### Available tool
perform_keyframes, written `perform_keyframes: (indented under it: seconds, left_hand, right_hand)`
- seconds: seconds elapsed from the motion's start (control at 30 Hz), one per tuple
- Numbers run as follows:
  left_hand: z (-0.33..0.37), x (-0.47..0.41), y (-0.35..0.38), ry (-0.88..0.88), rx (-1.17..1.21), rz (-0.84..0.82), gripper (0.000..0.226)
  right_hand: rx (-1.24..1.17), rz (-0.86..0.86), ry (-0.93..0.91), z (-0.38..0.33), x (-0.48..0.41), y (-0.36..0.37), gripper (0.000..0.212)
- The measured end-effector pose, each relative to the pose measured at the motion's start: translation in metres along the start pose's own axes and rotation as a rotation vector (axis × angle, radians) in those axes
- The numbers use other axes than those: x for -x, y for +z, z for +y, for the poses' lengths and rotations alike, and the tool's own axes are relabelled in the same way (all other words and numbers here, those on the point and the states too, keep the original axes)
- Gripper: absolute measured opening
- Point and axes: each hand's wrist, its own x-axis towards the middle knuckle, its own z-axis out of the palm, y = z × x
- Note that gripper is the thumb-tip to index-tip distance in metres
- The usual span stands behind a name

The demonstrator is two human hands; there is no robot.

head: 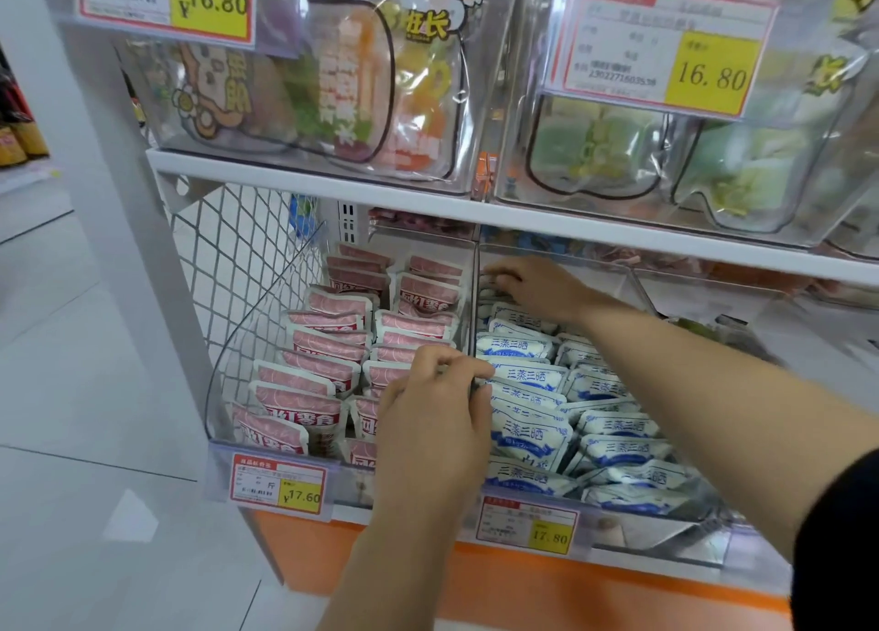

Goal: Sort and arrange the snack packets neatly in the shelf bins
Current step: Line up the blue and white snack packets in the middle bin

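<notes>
Left hand (pixel 433 416) pinches the edge of one of the blue packets (pixel 523 378) beside the divider (pixel 475 307). Right hand (pixel 532 283) curls over the rear ones in the same bin. Risk: a tug topples the leaning rows, or tips one among the pink packets (pixel 328 345).

Over the packed rows, open room runs from the bin fronts to the back, capped by the white shelf board (pixel 304 178) above the right hand (pixel 528 285). A clear divider (pixel 473 297) stands at the left hand (pixel 435 407). Pink packets (pixel 328 345) fill the bin to that hand's left, and blue packets (pixel 594 421) crowd the bin from there to the right hand. Wire mesh (pixel 228 250) closes the far left.
</notes>
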Motion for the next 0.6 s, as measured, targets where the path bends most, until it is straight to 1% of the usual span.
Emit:
perform_keyframes:
  seconds: [0.07,0.13,0.2,0.27,0.3,0.37,0.47,0.53,0.6]
  left_hand:
    - [0.0,0.0,-0.001,0.002,-0.028,-0.002,0.019]
    - [0.0,0.0,-0.001,0.022,-0.036,0.018,0.018]
    - [0.0,0.0,-0.001,0.035,-0.034,0.032,0.017]
    - [0.0,0.001,0.0,0.04,-0.029,0.037,0.017]
    - [0.001,0.001,0.0,0.038,-0.025,0.039,0.018]
    - [0.001,0.002,0.001,0.037,-0.013,0.046,0.018]
    - [-0.001,0.002,0.002,0.039,0.0,0.051,0.018]
    - [-0.001,0.001,0.002,0.034,0.007,0.046,0.017]
    - [-0.002,0.0,0.003,0.029,0.011,0.043,0.017]
  right_hand:
    - [-0.05,0.127,0.015,-0.002,0.015,-0.005,0.032]
    - [-0.059,0.145,0.067,-0.002,0.034,-0.008,0.029]
    - [0.052,0.071,0.092,-0.002,0.052,-0.009,0.026]
    - [0.209,0.007,0.067,-0.005,0.063,-0.008,0.024]
    - [0.246,-0.012,0.059,-0.008,0.064,-0.008,0.026]
    - [0.177,-0.045,0.095,-0.012,0.059,-0.01,0.029]
    - [0.096,-0.134,0.159,-0.013,0.043,-0.015,0.024]
    - [0.115,-0.221,0.187,-0.012,0.033,-0.015,0.026]
    - [0.165,-0.259,0.204,-0.014,0.027,-0.012,0.026]
